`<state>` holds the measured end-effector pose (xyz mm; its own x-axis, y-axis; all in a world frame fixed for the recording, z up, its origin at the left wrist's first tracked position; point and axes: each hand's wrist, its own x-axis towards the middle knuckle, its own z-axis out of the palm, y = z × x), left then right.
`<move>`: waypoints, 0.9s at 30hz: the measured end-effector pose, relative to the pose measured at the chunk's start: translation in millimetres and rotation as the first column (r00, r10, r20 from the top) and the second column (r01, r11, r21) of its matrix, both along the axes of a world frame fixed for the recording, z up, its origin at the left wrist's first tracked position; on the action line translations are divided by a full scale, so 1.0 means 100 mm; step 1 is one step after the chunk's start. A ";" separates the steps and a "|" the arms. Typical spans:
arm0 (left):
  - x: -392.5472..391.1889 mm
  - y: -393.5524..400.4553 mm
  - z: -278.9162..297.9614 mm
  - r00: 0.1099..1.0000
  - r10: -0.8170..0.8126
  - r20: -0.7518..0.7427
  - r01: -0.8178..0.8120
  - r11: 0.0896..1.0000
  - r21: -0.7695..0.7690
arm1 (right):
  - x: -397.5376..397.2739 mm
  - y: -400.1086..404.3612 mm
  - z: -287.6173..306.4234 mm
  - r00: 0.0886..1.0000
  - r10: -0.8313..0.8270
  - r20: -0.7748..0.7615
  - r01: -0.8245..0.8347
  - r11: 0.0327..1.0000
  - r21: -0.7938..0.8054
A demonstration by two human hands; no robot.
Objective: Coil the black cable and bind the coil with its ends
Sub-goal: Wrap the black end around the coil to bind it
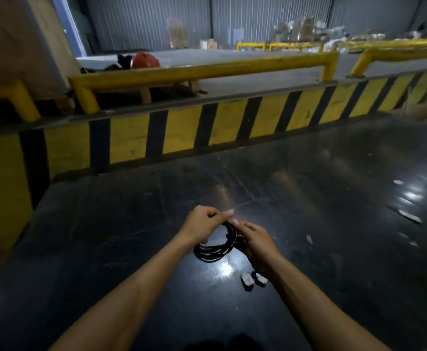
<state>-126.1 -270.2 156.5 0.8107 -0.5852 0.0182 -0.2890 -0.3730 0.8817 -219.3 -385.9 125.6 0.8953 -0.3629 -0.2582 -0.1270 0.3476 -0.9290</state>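
Note:
The black cable (pixel 213 249) is gathered into a small coil of several loops, held just above the dark table between my two hands. My left hand (pixel 203 225) pinches the top of the coil with thumb and forefinger. My right hand (pixel 256 243) grips the coil's right side, fingers curled around the strands. Two grey-and-black connector ends (pixel 254 281) lie on the table just below my right wrist. How the strands run inside my fingers is hidden.
The dark glossy table (pixel 308 198) spreads wide, with small pale scraps (pixel 410 216) at the right. A yellow-and-black striped barrier (pixel 182 133) and yellow rails (pixel 207 69) stand behind it. A red helmet (pixel 145 60) rests far back left.

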 end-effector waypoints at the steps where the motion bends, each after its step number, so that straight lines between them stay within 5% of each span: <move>1: -0.01 0.00 -0.11 1.000 0.016 -0.019 -0.016 1.000 0.014 | -0.04 -0.01 -0.11 1.000 0.007 -0.031 -0.007 1.000 -0.006; 6: -0.05 0.06 -0.60 0.985 0.153 -0.085 -0.141 0.980 0.138 | -0.17 -0.28 -0.65 0.971 -0.050 -0.235 -0.040 0.932 -0.360; 10: -0.05 0.16 -0.79 0.975 0.195 -0.102 -0.168 0.959 0.228 | -0.28 -0.50 -1.07 0.895 -0.105 -0.434 -0.308 0.559 -0.770; 16: -0.06 0.29 -0.90 0.961 0.260 -0.092 -0.217 0.918 0.333 | -0.25 -0.46 -1.35 0.862 -0.004 -0.507 -0.492 0.239 -0.837; 23: -0.16 0.31 -0.86 0.946 0.306 -0.106 -0.257 0.908 0.330 | 0.01 -0.34 -1.40 0.796 0.049 -0.603 -0.605 0.032 -0.796; 27: -0.28 0.33 -0.93 0.916 0.376 -0.140 -0.322 0.898 0.301 | 0.05 -0.29 -1.43 0.762 0.075 -0.644 -0.646 0.018 -0.763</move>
<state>-154.6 -237.3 63.6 0.9355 -0.2250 -0.2724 0.0659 -0.6464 0.7602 -214.6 -414.7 -17.7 0.9283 -0.1966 -0.3156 -0.2789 -0.9295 -0.2414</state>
